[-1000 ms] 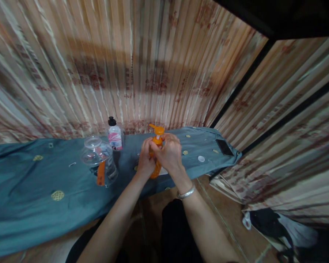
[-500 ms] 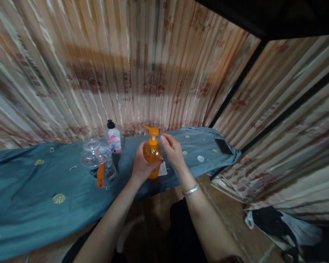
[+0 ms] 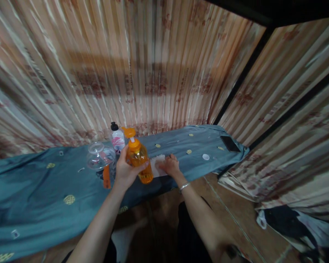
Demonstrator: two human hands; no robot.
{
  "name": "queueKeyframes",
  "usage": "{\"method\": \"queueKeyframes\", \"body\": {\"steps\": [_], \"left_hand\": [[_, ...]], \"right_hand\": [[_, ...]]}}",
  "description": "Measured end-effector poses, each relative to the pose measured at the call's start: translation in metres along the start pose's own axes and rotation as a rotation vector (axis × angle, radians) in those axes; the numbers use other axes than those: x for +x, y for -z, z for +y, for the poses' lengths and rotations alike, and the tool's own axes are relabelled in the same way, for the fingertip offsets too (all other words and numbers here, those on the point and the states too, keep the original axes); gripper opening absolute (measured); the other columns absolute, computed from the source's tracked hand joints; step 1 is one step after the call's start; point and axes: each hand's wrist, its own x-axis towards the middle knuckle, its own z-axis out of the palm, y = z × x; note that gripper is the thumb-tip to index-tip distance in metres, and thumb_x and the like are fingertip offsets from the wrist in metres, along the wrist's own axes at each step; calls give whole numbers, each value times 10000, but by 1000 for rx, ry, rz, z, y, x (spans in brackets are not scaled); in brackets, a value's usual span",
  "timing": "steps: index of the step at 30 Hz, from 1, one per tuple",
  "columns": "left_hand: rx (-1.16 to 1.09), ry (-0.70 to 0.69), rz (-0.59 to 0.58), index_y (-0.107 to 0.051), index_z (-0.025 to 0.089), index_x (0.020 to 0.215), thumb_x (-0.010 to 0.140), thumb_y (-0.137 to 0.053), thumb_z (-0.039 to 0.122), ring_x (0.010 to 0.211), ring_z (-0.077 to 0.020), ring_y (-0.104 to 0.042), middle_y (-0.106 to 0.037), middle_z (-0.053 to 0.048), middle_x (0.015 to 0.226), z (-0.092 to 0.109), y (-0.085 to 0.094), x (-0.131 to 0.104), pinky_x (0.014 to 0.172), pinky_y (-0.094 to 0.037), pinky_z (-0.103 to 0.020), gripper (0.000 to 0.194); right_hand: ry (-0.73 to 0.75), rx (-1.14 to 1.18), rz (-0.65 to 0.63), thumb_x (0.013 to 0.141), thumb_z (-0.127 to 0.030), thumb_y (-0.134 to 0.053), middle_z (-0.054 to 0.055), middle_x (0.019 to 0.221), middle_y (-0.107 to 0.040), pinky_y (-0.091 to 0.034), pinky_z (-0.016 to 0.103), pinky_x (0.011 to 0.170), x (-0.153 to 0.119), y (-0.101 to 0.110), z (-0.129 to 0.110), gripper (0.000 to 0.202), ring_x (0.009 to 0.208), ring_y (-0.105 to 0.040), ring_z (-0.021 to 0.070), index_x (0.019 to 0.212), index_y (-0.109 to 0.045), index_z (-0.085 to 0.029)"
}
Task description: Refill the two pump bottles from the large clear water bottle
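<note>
Over on the left, we see the blue-grey cloth [image 3: 44, 182] spread along the table, dotted with small yellow motifs. Moving in, there's a clear glass jar [image 3: 100, 162] with a domed lid and an orange tag hanging at its front, and just behind it a small white bottle [image 3: 117, 138] with a black cap and pink label, standing upright against the striped curtain [image 3: 142, 65].

Now our left hand [image 3: 125, 171]: it's wrapped firmly around the orange pump bottle [image 3: 137, 157], fingers round the body, thumb at the near side. The bottle is lifted clear of the cloth and tilted, its pump head leaning up and to the left, right in front of the jar and the white bottle.

Just beside it, our right hand [image 3: 170, 166] lies low on a white paper sheet [image 3: 157, 166] on the cloth, fingers loosely spread and gripping nothing.

Further right, a small white cap [image 3: 205, 157], then a dark phone [image 3: 229, 143] flat near the table's end.
</note>
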Motion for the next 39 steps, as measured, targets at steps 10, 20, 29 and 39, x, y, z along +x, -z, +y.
{"method": "queueKeyframes", "body": {"steps": [10,20,29,39], "left_hand": [[47,-5,22,-501,207,1219,462,-869,391,1160,-294,-578,-601,-99,1235,5,19,-16,1038,-441,-476,862],[77,-1,18,-493,186,1232,480,-857,359,1200,-298,-554,-584,-120,1270,1,20,-16,1067,-412,-482,853],[31,12,-35,-474,207,1263,484,-856,377,1151,-286,-585,-603,-98,1241,-4,-11,-4,1022,-456,-459,883],[39,11,-10,-446,202,1273,509,-863,427,1174,-285,-567,-579,-114,1264,-20,-15,1,1034,-439,-454,899]], "right_hand": [[305,143,-84,897,-288,-586,63,1039,-716,-455,243,858,-13,-2,-24,219,988,-662,174,1086,-641,-192],[184,206,-53,749,-169,-674,134,1084,-683,-459,310,865,-15,-9,-26,160,1030,-638,240,906,-663,-146],[386,936,208,877,-322,-497,46,1046,-707,-506,256,777,-12,76,-49,289,908,-664,169,1117,-575,-181],[373,948,31,894,-322,-438,-17,780,-688,-499,254,709,-26,35,-40,246,724,-609,152,909,-648,-196]]}}
